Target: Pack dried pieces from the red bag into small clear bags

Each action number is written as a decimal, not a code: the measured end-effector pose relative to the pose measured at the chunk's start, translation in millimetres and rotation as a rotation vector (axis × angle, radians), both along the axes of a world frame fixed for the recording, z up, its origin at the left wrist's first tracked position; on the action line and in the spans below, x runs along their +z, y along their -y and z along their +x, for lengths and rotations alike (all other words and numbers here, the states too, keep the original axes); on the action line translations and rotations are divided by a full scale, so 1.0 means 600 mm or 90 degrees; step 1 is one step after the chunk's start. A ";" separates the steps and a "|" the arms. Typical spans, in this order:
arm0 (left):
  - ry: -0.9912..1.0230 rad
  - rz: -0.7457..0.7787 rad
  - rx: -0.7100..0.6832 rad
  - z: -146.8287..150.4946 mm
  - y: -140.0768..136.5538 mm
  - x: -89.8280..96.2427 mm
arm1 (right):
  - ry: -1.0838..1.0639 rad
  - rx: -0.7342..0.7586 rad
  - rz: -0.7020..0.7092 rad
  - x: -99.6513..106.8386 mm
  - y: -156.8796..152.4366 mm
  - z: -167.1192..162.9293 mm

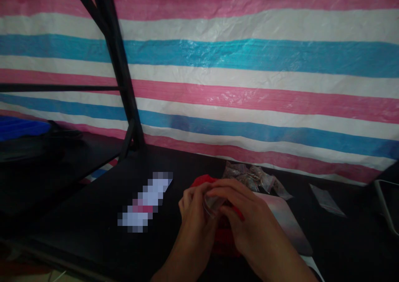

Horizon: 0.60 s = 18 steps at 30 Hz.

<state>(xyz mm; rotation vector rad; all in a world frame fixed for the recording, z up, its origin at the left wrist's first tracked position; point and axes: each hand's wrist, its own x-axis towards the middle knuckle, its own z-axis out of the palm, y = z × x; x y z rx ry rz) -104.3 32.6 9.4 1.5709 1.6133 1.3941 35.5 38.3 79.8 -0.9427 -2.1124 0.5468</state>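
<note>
Filled plastic bags (252, 177) lie behind my hands, 1 empty bag (327, 201) well right. Left hand (195, 213) and right hand (246, 219) both pinch a small clear bag (213, 204) above a red container (226, 232).

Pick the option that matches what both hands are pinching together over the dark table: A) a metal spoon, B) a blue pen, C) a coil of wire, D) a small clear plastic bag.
D: the left hand and right hand meet on a small clear plastic bag, held above something red.
</note>
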 end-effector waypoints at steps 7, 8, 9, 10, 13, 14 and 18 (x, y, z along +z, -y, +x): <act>0.073 0.008 0.071 -0.018 0.004 0.018 | -0.032 -0.165 0.014 0.003 -0.018 0.004; 0.099 0.014 0.096 -0.023 0.005 0.022 | 0.006 -0.168 -0.010 -0.003 -0.021 0.003; 0.122 0.017 0.121 -0.027 0.005 0.024 | 0.060 -0.165 -0.041 -0.010 -0.023 0.002; 0.134 0.022 0.148 -0.031 0.004 0.024 | 0.121 -0.163 -0.072 -0.019 -0.026 0.000; 0.112 0.043 0.198 -0.038 -0.001 0.017 | 0.252 -0.195 -0.122 -0.045 -0.035 -0.004; 0.104 0.040 0.185 -0.038 -0.004 0.013 | 0.264 -0.216 -0.130 -0.052 -0.039 -0.004; 0.174 -0.089 0.026 -0.030 -0.013 -0.002 | 0.236 -0.266 -0.172 -0.069 -0.052 -0.008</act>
